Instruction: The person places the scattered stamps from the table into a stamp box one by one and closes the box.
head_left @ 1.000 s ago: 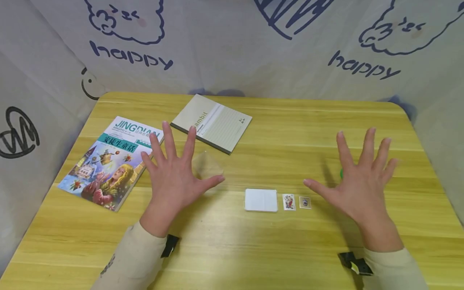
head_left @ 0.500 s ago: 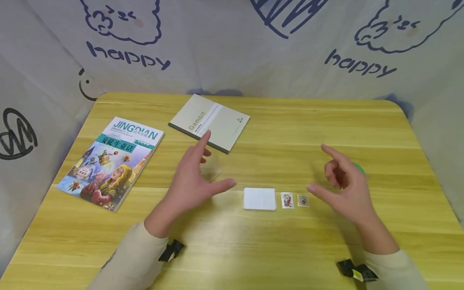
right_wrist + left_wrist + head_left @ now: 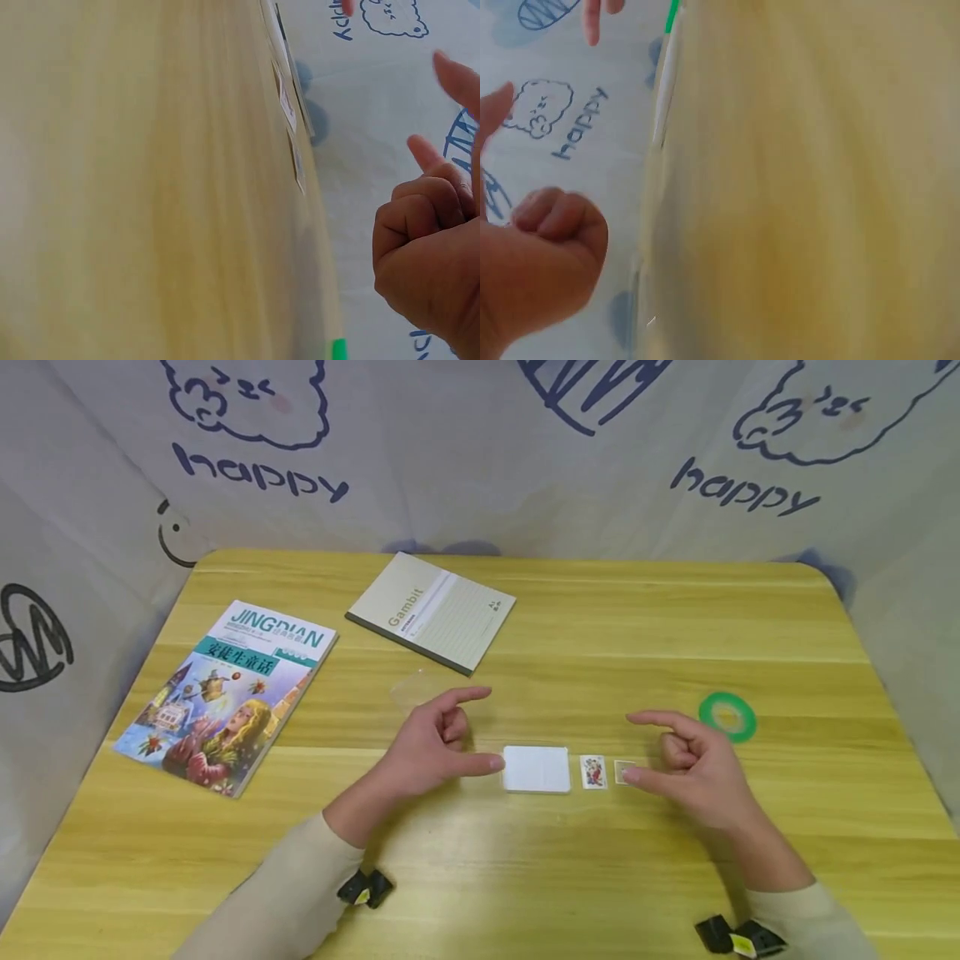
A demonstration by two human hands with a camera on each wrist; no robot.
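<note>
Both hands hover over the table with thumb and forefinger stretched out and apart, the other fingers curled in, and nothing held. My left hand [image 3: 431,747] is at the left of a flat white rectangular case [image 3: 536,769], its thumb tip overlapping the case's left edge in the head view. Right of the case lie a small stamp-like picture card [image 3: 592,772] and a smaller framed one [image 3: 622,772]. The thumb of my right hand [image 3: 693,768] partly covers the smaller card. In the right wrist view, the curled fingers [image 3: 420,210] show above the table's level.
A green ring-shaped roll [image 3: 745,720] lies just behind the right hand. A thin clear sheet [image 3: 408,687] is behind the left hand. Farther left are a colourful storybook [image 3: 232,693] and a beige notebook [image 3: 435,610]. A printed cloth [image 3: 480,468] hangs behind the table.
Both hands went from fingers spread wide to thumb and forefinger out with the others curled. They turned inward and came nearer the white case, and the green roll came into fuller view.
</note>
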